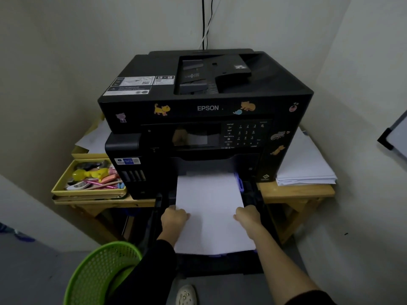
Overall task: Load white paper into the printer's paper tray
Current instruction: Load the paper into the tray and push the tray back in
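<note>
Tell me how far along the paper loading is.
Done: the tray is pulled out and the paper lies in it. In hand: the left hand and right hand press on the stack's side edges, seating it. Left: pushing the tray back into the printer.

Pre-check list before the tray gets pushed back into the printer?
1. Paper stack lies in the pulled-out paper tray: ok.
2. Stack square with the tray sides: looks ok, near edge roughly parallel to the tray front.
3. Blue side guide against the stack's right edge: looks ok; the left guide is hidden, cannot tell.
4. Left hand and right hand off the paper: not ok, both rest on the stack's side edges.
5. Stack below the fill line: cannot tell.
6. Slot in the printer free of obstruction: cannot tell, too dark.
</note>
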`<state>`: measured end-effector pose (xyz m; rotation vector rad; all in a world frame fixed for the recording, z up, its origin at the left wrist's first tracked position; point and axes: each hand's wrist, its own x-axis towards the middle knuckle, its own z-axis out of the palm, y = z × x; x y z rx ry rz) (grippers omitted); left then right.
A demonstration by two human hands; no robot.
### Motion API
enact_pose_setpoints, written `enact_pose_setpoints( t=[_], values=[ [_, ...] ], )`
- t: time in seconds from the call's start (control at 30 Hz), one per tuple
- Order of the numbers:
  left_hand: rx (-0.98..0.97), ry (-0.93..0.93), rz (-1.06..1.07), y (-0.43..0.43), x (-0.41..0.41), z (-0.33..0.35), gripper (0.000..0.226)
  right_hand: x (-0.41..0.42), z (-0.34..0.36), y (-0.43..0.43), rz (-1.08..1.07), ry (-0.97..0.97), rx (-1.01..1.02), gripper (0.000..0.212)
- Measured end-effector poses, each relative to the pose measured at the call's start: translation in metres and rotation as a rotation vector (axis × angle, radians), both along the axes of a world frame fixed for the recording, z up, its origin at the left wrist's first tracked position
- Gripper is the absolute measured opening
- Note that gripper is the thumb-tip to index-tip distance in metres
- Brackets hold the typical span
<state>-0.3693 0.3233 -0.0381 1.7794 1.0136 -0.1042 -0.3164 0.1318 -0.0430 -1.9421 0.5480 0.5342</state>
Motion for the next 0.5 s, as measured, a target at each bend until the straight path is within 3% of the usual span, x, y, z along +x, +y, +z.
enact_pose_setpoints(
  t=[0.17, 0.33, 0.5],
  values=[
    [0.111, 0.114, -0.093, 0.004, 0.019, -0.002, 0.042, 0.008, -0.002, 0.011, 0.012, -0.069, -0.092, 0.026],
    [0.149, 0.098, -0.117, 0.005, 0.026, -0.005, 0.035, 0.013, -0.001, 0.017, 0.038, -0.097, -0.151, 0.002],
    [0.217, 0.211, -0.253, 0.004, 0.023, -0.012, 0.043, 0.008, -0.004, 0.019, 0.094, -0.076, -0.239, 0.03]
  ],
)
